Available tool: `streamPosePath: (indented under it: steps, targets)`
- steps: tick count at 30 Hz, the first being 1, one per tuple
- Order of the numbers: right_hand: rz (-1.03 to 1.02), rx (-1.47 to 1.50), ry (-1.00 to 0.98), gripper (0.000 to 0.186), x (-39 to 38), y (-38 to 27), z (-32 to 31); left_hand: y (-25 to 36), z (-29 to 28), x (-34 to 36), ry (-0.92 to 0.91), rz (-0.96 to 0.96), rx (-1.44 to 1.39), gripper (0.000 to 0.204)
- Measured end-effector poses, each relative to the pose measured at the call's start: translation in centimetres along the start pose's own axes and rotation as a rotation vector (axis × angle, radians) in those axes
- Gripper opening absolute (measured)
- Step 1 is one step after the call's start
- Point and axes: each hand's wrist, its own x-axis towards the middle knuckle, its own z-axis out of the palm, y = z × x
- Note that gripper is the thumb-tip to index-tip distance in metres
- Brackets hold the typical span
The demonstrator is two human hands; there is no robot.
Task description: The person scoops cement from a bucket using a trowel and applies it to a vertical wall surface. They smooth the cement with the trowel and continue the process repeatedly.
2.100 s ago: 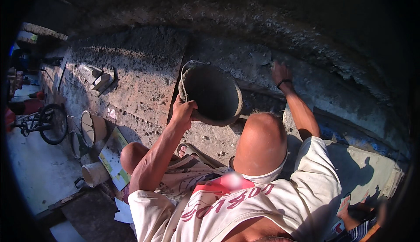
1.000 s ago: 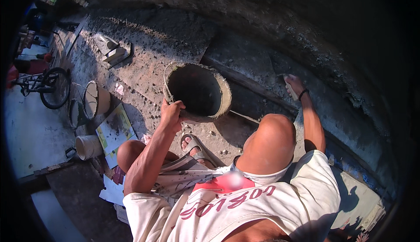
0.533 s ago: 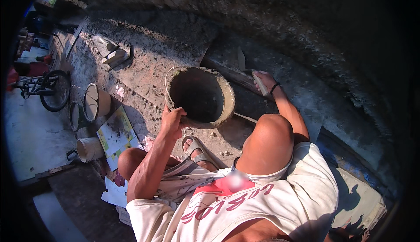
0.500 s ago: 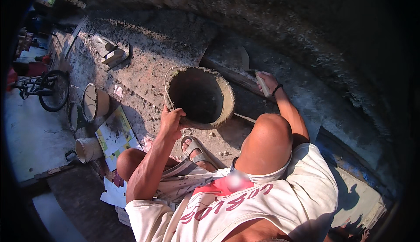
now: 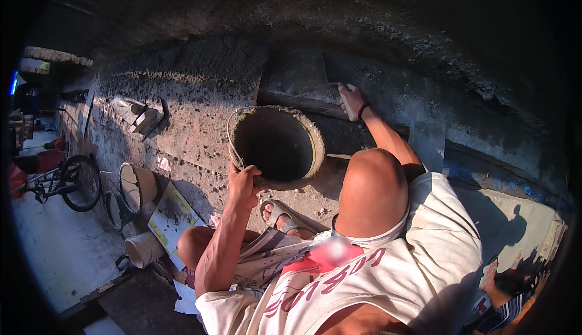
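Note:
My left hand (image 5: 244, 185) is closed on the near-left rim of a bucket (image 5: 318, 144), tipped so its mouth faces up toward me. Mortar crusts the rim, a wire bail hangs at its left side, and the inside is too dark to read. To the right, beside the foot of the rough wall, my right hand (image 5: 353, 99) is wrapped round a pale, block-shaped handle (image 5: 348, 110). Shadow hides whatever that handle is fixed to. Beneath the bucket, my sandalled foot (image 5: 282, 215) rests on the gritty ground.
A rough wall (image 5: 388, 26) runs across the far side. Flat wooden tools (image 5: 144, 119) lie on the ground at left. Nearer stand a dirty bucket (image 5: 138, 186), a smaller pail (image 5: 144, 249) and a bicycle (image 5: 80, 183). Another person's hand (image 5: 539, 283) shows at lower right.
The view has shifted, moving the left-side objects lower in the picture. My right hand sits slightly farther left, still on the pale handle. My left hand keeps its hold on the bucket.

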Motion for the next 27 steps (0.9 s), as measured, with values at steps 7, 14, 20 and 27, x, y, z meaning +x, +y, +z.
streamPosePath:
  steps: [7, 14, 20, 27]
  targets:
    - [0.003, 0.028, 0.096, 0.065, -3.8, 2.5, -8.1, -0.2, -0.9, -0.7, 0.01, 0.025, 0.05, 0.049]
    - [-0.116, -0.153, 0.091, 0.063, -7.0, 1.6, -9.8, -0.8, -0.1, 0.1, -0.016, 0.001, 0.022, 0.049]
    - [-0.3, -1.035, 0.013, 0.049, -9.0, -0.6, -12.6, -1.1, -0.1, 0.6, -0.024, -0.001, 0.077, 0.048]
    - [-0.427, -1.199, 0.15, 0.04, -6.2, -0.5, -15.8, -0.7, 0.8, 0.2, -0.053, -0.002, 0.093, 0.051]
